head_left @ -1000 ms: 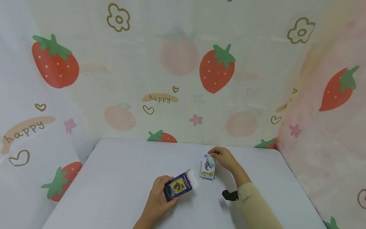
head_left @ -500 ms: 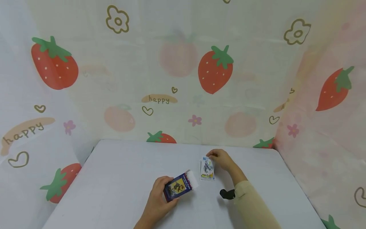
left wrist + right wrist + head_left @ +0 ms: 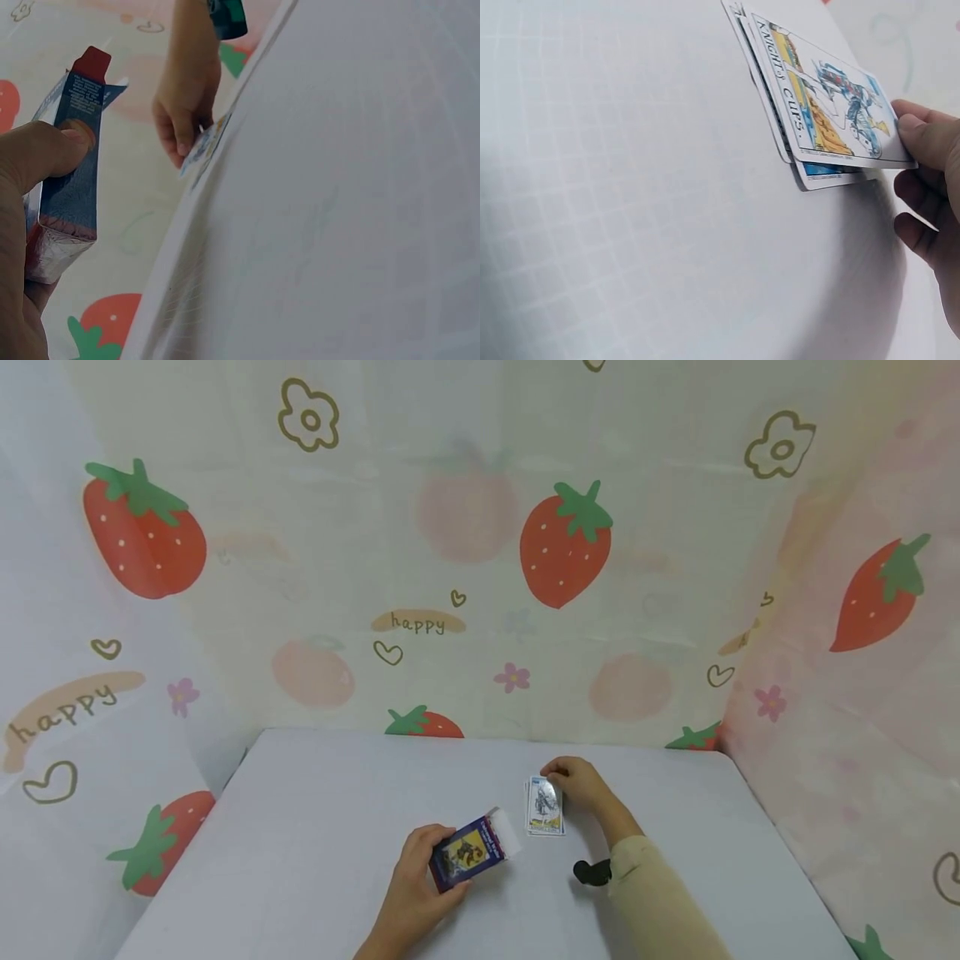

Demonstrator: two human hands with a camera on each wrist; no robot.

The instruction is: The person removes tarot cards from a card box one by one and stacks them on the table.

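Observation:
My left hand (image 3: 420,881) holds a blue card box (image 3: 468,853) between thumb and fingers, tilted above the table. Its flap end stands open toward the right, and a red tab (image 3: 92,64) sticks out in the left wrist view. My right hand (image 3: 585,783) pinches the far corner of a tarot card (image 3: 836,97) printed "Knight of Cups". That card lies over a small stack of cards (image 3: 825,182), whose edges show askew beneath it in the right wrist view. Whether the pinched card rests fully on the stack I cannot tell.
A white table (image 3: 315,827) lies under both hands. Behind it hangs a strawberry-patterned curtain (image 3: 420,527), with more curtain at both sides. A black device (image 3: 592,872) sticks out from the right sleeve (image 3: 660,893).
My right hand has come slightly nearer with the pinched card, which now lines up more closely with the stack. My left hand and the box stay nearly still.

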